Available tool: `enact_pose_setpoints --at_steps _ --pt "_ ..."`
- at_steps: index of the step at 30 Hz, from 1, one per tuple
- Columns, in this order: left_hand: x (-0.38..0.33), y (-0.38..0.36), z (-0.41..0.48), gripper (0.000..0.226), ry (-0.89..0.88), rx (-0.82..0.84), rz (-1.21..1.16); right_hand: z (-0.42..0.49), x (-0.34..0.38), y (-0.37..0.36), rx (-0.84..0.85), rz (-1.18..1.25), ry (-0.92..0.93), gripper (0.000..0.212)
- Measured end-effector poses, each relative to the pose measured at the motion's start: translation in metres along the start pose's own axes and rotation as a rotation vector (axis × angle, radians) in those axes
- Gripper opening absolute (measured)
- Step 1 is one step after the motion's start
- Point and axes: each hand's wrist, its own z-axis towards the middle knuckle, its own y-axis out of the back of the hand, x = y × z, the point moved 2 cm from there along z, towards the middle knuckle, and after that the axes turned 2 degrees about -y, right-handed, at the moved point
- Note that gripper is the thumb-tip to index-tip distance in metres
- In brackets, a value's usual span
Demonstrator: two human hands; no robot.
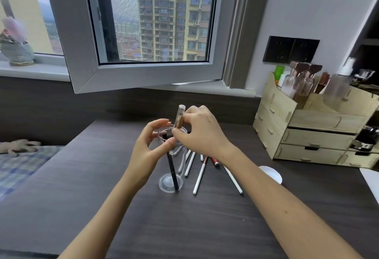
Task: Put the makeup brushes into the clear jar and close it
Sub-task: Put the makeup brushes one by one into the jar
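A tall clear jar (170, 182) stands upright on the dark desk, its open rim level with my hands. A black-handled brush (172, 170) stands inside it. My left hand (147, 148) wraps around the jar's rim, thumb and fingers touching it. My right hand (202, 133) pinches a brush with a clear cap (180, 118) over brown bristles, held upright above the jar's mouth. Several white-handled brushes (199, 178) and a red-handled one (214, 161) lie on the desk just right of the jar. A white round lid (270, 173) lies farther right, partly behind my right forearm.
A wooden drawer organiser (311, 133) with bottles stands at the back right. An open window sash (143, 74) overhangs the desk's far edge. A bed with a checked cover (22, 164) is on the left. A white object (371, 182) sits at the right edge.
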Motion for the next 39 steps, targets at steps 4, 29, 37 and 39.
enact_pose_setpoints --at_steps 4,29,37,39 --pt "0.001 0.002 0.002 0.056 0.004 0.012 0.004 0.006 -0.008 -0.002 0.242 -0.025 -0.088 0.023" --pt "0.000 -0.001 0.002 0.041 0.021 -0.018 0.000 0.027 -0.152 -0.044 -0.169 0.255 -0.612 0.022" --pt "-0.003 -0.002 0.000 0.047 0.028 -0.017 -0.013 0.011 -0.011 0.021 -0.108 0.812 -0.083 0.022" --pt "-0.005 -0.002 0.000 0.049 0.023 -0.013 -0.009 0.011 -0.001 0.008 0.050 0.539 -0.038 0.004"
